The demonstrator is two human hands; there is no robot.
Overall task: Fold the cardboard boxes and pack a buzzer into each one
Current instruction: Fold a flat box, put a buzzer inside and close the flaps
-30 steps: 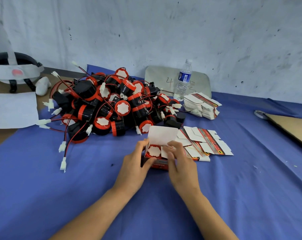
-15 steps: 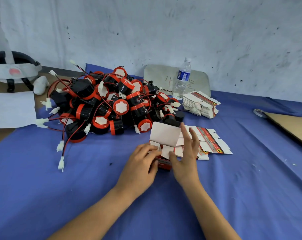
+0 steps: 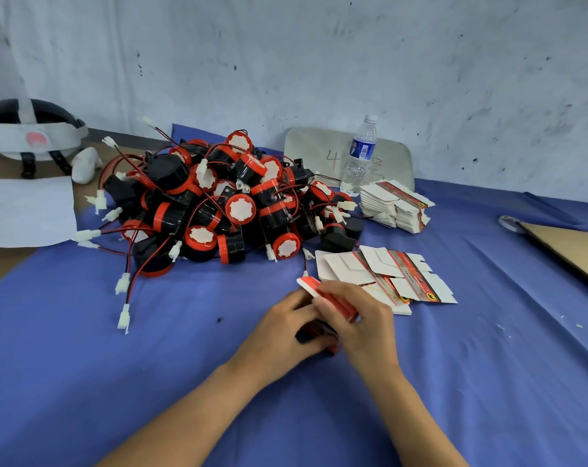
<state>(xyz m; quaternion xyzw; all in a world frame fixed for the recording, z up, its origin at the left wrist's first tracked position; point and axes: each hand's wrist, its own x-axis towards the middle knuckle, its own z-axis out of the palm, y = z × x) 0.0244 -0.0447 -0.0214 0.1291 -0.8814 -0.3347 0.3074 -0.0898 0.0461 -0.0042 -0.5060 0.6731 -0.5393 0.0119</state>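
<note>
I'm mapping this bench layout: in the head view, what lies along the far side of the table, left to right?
White headset → buzzer pile → water bottle → stack of flat boxes → brown cardboard sheet.

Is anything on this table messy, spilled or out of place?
Nothing is spilled or visibly broken. The buzzers lie in a tangled heap, wires trailing over the blue cloth. The nearer flat boxes are fanned out crookedly, unlike the squarer stack behind them.

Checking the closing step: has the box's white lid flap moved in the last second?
Yes. The lid flap has swung down from upright onto the box, under the right hand; it now ends short of the buzzer pile.
</note>
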